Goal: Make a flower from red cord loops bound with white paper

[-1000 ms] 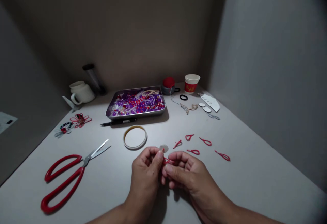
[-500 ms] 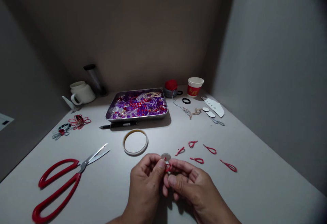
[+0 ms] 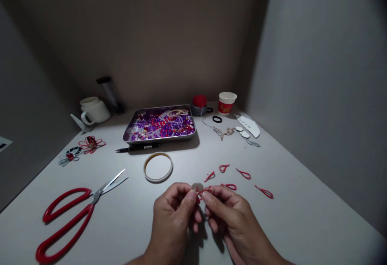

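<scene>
Left hand (image 3: 173, 220) and right hand (image 3: 231, 220) meet low over the desk (image 3: 302, 216), fingertips together. Both grips are narrow, pinched on a small red loop (image 3: 200, 193) held between them, just below a white disc (image 3: 197, 186). Five more red loops (image 3: 229, 186) lie just beyond, to the right. Scissors (image 3: 69, 212) lie well to the left; a tape ring (image 3: 158, 167) and bead tray (image 3: 159, 124) sit farther back.

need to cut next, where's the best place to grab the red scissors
Take the red scissors by the two red loop handles, which lie at the near left end. Come from the near left, the left hand's side: the closed blades point away toward the tape ring, and the handles lie flat on bare table.
</scene>
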